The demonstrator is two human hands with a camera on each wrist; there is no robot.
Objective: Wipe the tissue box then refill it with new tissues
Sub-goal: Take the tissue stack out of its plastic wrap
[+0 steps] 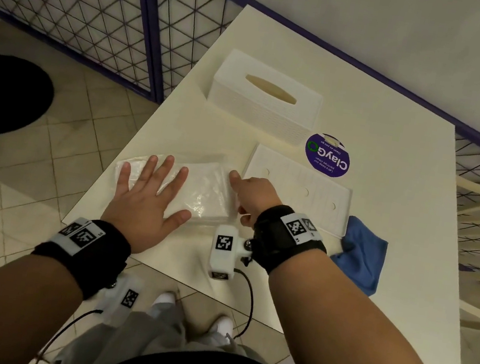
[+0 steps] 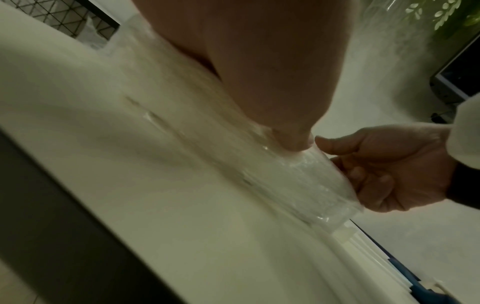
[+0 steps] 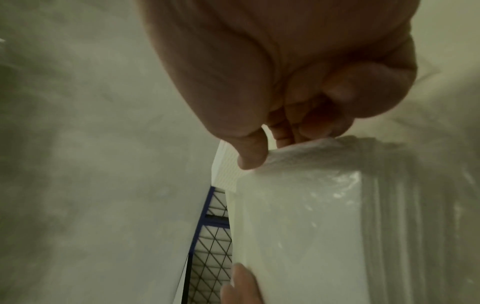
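With my left hand [image 1: 148, 198] spread flat on the tissue pack [image 1: 200, 188] on the worktop [image 1: 366, 132], my right hand's [image 1: 253, 196] fingers [image 3: 252, 154] pinched its wrapper end (refill step, I judged), needing tearing next, the tissue box [image 1: 263, 103] well beyond my fingertips.

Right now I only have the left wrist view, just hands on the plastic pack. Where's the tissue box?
Observer: The tissue box stands beyond the tissue pack, slot facing up, no hand on it.
Operator: Is anything lying next to the pack?
Observer: A flat white panel, probably the box's base, lies just right of the pack.
Operator: And the wiping cloth?
Observer: The blue cloth lies crumpled at the panel's near right corner.
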